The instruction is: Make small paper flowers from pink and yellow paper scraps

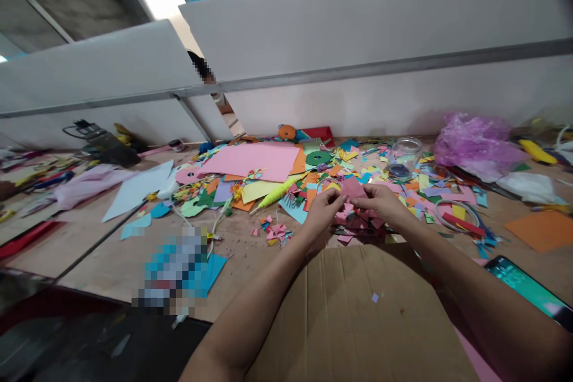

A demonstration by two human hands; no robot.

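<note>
A small pink piece of paper (353,187) is held up between my two hands over the table. My left hand (326,208) pinches its left side, fingers closed. On the other side, my right hand (379,202) has its fingers closed on the same piece. Just beneath them lies a heap of darker pink paper scraps (363,224), partly hidden by my hands. A brown cardboard sheet (358,316) reaches from my body to the table edge, under my forearms.
Colored paper scraps spread behind my hands, with a large pink sheet (250,159), a yellow-green tool (278,192) and a glass jar (404,158). At right are a purple plastic bag (477,140), a white ring (456,216) and a phone (528,289). A bottle (107,144) lies left.
</note>
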